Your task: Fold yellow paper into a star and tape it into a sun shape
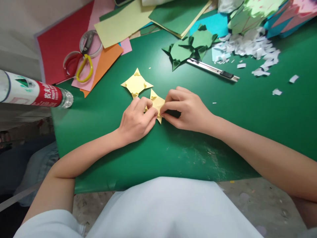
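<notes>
A pale yellow folded paper piece (157,103) lies on the green mat (247,109) between my hands. My left hand (136,119) pinches its left side with fingertips. My right hand (186,108) pinches its right edge with thumb and forefinger. Both hands rest on the mat and cover much of the paper. A second yellow folded star shape (136,84) lies just behind, touching or almost touching the held piece.
Green folded paper shapes (190,46) and a utility knife (214,70) lie farther back. White paper scraps (250,48) pile at back right. Scissors (83,58) rest on coloured sheets (61,43) at back left. A plastic bottle (34,93) lies at the left edge.
</notes>
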